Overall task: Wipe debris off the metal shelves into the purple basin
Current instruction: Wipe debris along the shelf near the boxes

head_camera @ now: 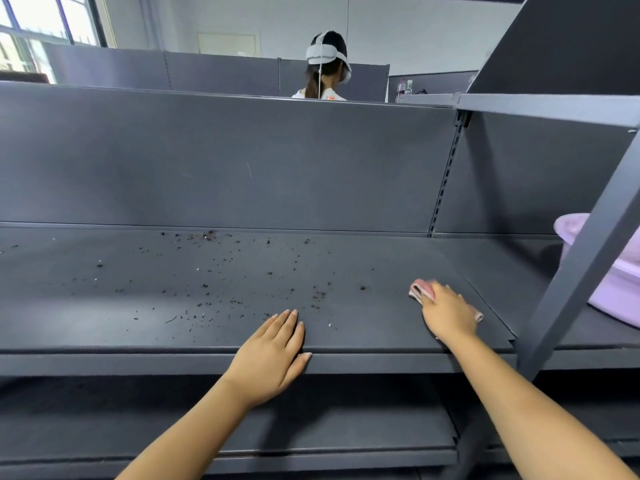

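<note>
the left hand (273,351) lies flat and released on the front lip of the metal shelf (242,289), fingers spread and holding nothing; judged a bracing hand that steadies the body while the other arm reaches in. the right hand (448,313) is pressed palm-down on a folded pink cloth (420,291), fingers flat along its top rather than curled round it, the cloth touching the shelf near the right end; the flat press suits pushing loose matter along the surface rather than lifting it. the cloth sits to the right of most of the debris (214,289), so the wiping is judged at an early stage, with nearly all of the sweep left to do. the debris is dark crumbs and short fibres scattered across the middle and left of the shelf, with a denser clump against the back panel (242,161). the purple basin (609,289) stands on the adjoining shelf section to the right, partly hidden behind a slanted grey upright (571,278); its placement at the same level and beside the work suggests debris is to be drawn rightward into it. the shelf is matt dark grey metal, with a lower shelf (311,434) beneath. beyond the back panel a second person (325,64), wearing a head-mounted device, faces away; more grey partitions, a pale wall and a window (34,26) at far left close the room.
</note>
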`<state>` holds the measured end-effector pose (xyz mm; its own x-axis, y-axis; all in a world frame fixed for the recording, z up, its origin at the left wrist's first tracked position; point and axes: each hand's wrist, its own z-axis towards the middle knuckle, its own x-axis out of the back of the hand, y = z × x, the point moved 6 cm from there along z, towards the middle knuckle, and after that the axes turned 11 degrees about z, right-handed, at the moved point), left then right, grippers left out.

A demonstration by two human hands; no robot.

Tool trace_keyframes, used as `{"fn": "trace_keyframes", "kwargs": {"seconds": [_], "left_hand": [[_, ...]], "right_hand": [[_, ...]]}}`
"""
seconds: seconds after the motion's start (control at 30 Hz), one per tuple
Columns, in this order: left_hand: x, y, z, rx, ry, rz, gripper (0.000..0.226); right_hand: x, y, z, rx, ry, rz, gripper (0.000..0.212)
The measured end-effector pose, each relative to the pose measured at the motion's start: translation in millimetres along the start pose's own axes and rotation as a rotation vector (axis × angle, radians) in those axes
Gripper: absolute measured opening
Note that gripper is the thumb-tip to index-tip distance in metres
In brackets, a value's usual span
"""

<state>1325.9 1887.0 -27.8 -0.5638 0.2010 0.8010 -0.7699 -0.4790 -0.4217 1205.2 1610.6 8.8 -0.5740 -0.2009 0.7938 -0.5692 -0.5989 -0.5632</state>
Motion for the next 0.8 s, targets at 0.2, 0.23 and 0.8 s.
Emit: {"fn": "trace_keyframes", "kwargs": {"seconds": [0.2, 0.23, 0.8], "left_hand": [[-3, -1, -1, 0.002, -0.007, -0.03, 0.072], [-3, -1, -1, 0.005, 0.002, -0.036, 0.071], [-3, -2, -1, -0.02, -0.002, -0.062, 0.071]], "right_hand": [[-27, -40, 11, 0.075, -0.061, -0.003, 0.026], [-35, -50, 11, 0.099, -0.082, 0.014, 0.024], [-89, -155, -36, 0.415, -0.353, 0.224, 0.039]]}}
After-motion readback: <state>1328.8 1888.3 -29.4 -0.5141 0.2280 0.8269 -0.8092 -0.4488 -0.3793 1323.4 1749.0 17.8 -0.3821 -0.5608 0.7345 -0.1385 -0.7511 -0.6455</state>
